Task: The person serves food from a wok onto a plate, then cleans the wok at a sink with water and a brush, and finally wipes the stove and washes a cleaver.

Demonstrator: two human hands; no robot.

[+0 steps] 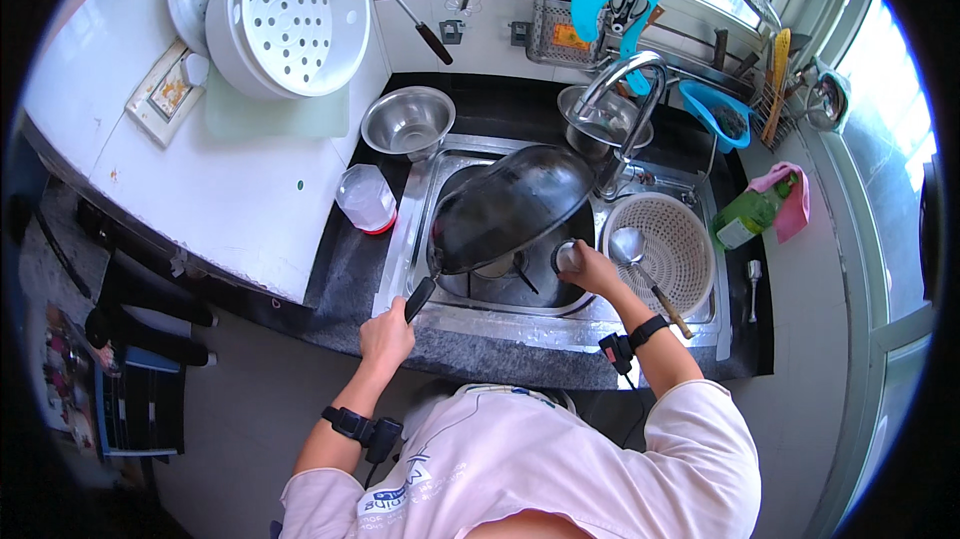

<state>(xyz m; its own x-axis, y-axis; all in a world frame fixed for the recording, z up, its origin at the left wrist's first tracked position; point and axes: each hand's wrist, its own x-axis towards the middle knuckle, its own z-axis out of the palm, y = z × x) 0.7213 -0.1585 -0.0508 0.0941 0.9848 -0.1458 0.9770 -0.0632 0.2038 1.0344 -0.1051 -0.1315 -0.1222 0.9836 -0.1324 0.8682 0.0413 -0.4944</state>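
My left hand (386, 338) grips the black handle (420, 300) of a dark metal wok (517, 209). The wok is tilted on its side over the sink basin (487, 301), and its dark surface looks wet and glossy. In the fingers of my right hand (592, 271) is a small round object (567, 257) with a dark rim; its kind is not clear. It is near the wok's lower edge, seemingly apart from it. Beside this hand, a beige plastic colander (679, 239) occupies the right basin, with a metal ladle (628, 245) lying across it.
A chrome faucet (651, 81) arches behind the wok. Steel bowls (409, 120) stand at the back. A clear plastic jar (366, 197) is left of the sink; a green bottle (750, 218) with a pink cloth (793, 209) is right. White steamer baskets (289, 21) sit on the left counter.
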